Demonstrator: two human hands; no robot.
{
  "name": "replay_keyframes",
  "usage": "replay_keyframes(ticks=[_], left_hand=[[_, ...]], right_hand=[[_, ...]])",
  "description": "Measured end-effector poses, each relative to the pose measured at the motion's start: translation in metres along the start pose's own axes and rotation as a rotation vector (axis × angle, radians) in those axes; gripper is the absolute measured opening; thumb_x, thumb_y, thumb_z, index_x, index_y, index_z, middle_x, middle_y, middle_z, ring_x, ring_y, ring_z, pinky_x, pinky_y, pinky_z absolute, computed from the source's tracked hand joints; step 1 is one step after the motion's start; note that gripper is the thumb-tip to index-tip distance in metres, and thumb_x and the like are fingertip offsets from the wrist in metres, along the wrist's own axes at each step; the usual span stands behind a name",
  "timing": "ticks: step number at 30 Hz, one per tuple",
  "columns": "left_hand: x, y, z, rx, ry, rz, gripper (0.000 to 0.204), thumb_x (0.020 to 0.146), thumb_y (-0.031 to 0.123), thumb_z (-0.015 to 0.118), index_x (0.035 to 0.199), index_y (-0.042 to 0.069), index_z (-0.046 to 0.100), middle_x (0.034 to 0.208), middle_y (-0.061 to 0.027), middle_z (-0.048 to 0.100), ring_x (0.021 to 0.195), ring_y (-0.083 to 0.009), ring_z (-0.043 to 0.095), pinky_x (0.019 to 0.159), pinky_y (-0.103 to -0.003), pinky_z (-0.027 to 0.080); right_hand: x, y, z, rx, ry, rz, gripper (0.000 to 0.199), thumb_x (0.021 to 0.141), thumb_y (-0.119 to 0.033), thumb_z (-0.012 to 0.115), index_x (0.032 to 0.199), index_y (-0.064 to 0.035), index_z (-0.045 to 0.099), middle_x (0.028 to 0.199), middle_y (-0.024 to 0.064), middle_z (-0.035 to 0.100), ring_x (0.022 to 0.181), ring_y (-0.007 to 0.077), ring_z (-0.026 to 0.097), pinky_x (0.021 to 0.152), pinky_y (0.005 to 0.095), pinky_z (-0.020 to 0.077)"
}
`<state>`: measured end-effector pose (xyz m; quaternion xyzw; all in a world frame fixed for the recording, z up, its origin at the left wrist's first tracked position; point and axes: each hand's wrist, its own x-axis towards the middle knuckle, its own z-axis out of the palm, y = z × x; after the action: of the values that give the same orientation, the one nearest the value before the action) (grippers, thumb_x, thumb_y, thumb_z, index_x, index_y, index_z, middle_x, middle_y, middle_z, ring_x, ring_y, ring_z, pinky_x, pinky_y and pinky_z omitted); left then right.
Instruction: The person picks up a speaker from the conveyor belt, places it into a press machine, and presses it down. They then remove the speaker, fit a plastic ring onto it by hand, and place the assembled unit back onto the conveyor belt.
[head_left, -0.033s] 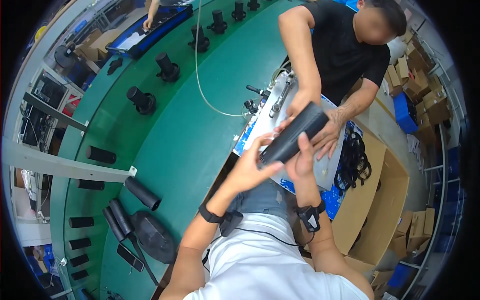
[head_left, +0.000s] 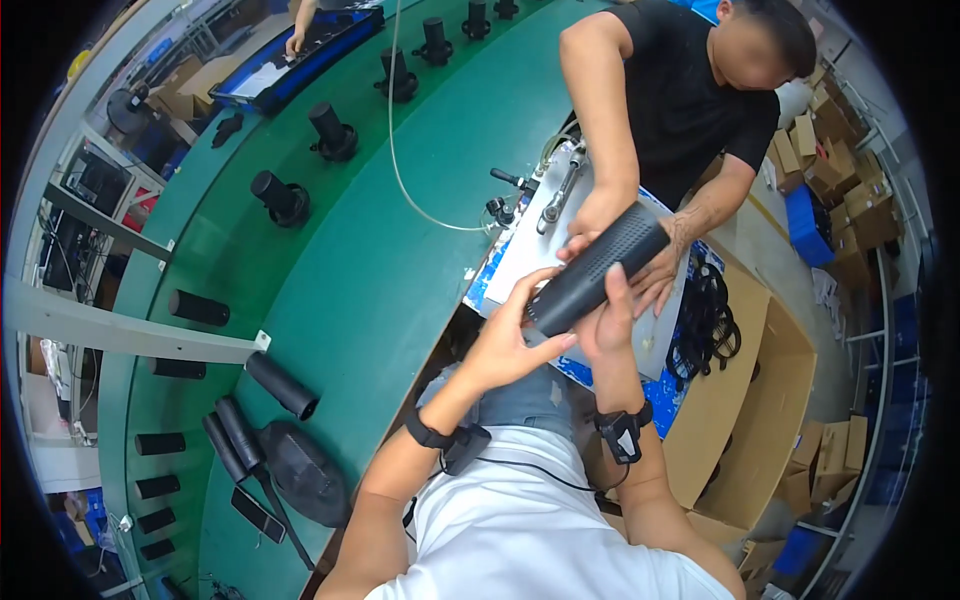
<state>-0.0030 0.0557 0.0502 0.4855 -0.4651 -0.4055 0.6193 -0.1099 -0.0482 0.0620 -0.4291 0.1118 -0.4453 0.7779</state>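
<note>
A black perforated cylinder (head_left: 603, 268) is held tilted in front of me, above the metal work plate. My left hand (head_left: 508, 335) grips its lower end, fingers behind it and thumb stretched along the near side. My right hand (head_left: 607, 318) supports its near side from below, thumb up along the surface. A co-worker's hands are just behind the cylinder, over the plate (head_left: 655, 345); what they touch is partly hidden. A metal lever clamp (head_left: 562, 190) with hoses is mounted at the plate's far side.
On the green table (head_left: 350, 270) at left lie black cylinders (head_left: 282, 385), a dark bag (head_left: 303, 475) and a phone (head_left: 258, 515). Black parts stand in a row (head_left: 278, 198) along the far strip. At right are black rings (head_left: 707, 325) and an open carton (head_left: 765, 400).
The cylinder has shifted slightly to the right and turned, so its rows of holes show more clearly. Both my hands stay on it.
</note>
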Motion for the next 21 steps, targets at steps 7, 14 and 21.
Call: replay_keyframes(ticks=[7, 14, 21], left_hand=[[0.008, -0.003, 0.013, -0.602, -0.261, -0.33, 0.059, 0.095, 0.05, 0.042, 0.106, -0.004, 0.06, 0.078, -0.0106, 0.065, 0.06, -0.0166, 0.063, 0.055, -0.027, 0.052], [0.021, -0.004, 0.019, -0.672, -0.288, -0.548, 0.084, 0.091, 0.071, 0.024, 0.08, -0.004, 0.061, 0.055, -0.0111, 0.057, 0.043, -0.0169, 0.055, 0.04, -0.027, 0.047], [0.02, -0.038, 0.033, -0.857, -0.485, -0.76, 0.084, 0.091, 0.073, 0.022, 0.097, -0.001, 0.061, 0.066, -0.0101, 0.062, 0.047, -0.0151, 0.056, 0.046, -0.023, 0.044]], right_hand=[[-0.003, -0.044, -0.029, 0.296, -0.144, -0.107, 0.068, 0.081, -0.05, 0.071, 0.125, -0.0099, 0.039, 0.111, 0.0038, 0.052, 0.11, 0.0191, 0.052, 0.106, 0.0401, 0.0361], [-0.004, -0.057, -0.047, 0.283, -0.13, -0.151, 0.07, 0.07, -0.045, 0.083, 0.12, -0.0181, 0.041, 0.106, -0.0039, 0.051, 0.106, 0.0156, 0.051, 0.107, 0.0413, 0.033], [0.008, -0.074, -0.074, 0.125, -0.322, -0.287, 0.058, 0.073, -0.027, 0.076, 0.118, -0.0139, 0.041, 0.099, 0.0018, 0.05, 0.099, 0.0192, 0.051, 0.099, 0.0412, 0.0376]])
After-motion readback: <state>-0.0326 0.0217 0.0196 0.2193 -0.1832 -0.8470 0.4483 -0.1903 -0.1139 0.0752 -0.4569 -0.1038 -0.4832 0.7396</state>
